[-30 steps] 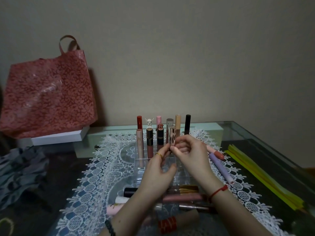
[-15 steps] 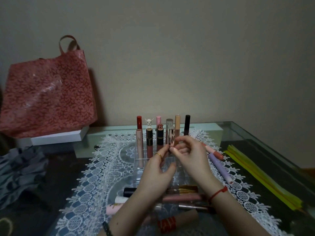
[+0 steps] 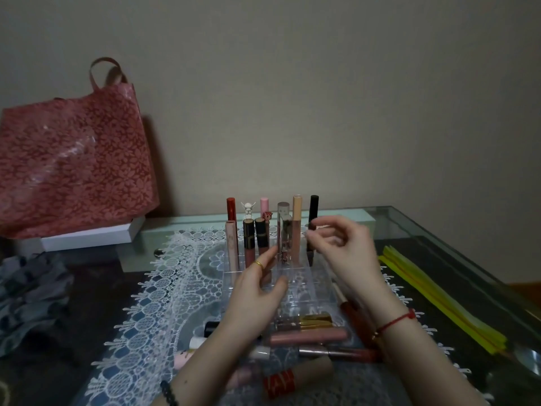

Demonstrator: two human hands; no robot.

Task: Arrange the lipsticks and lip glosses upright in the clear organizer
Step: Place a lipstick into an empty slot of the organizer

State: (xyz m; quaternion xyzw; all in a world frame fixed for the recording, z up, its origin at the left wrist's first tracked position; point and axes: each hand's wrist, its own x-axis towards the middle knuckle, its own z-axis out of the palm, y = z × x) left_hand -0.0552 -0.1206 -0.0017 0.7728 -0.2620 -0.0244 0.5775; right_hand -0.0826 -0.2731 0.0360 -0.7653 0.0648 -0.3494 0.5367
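Note:
The clear organizer (image 3: 310, 278) sits on a lace mat, with two rows of tubes standing upright at its back. A clear, patterned tube (image 3: 284, 240) stands in the second row. My left hand (image 3: 257, 291) is just in front of it, fingers apart, index fingertip beside the tube. My right hand (image 3: 342, 250) hovers to the right of that tube in front of the black lipstick (image 3: 313, 210), fingers loosely curled and blurred, with nothing visible in them. Several loose tubes lie flat near me, among them a gold-capped one (image 3: 310, 320) and a pink one (image 3: 307, 336).
A red patterned bag (image 3: 73, 159) rests on a white box (image 3: 87, 238) at the back left. Grey cloth (image 3: 29, 297) lies at the left. Yellow strips (image 3: 439, 303) run along the right side of the glass table. The wall stands close behind the organizer.
My right hand has let go of the patterned tube and moved right. The tube now stands in the second row. My left hand has barely moved.

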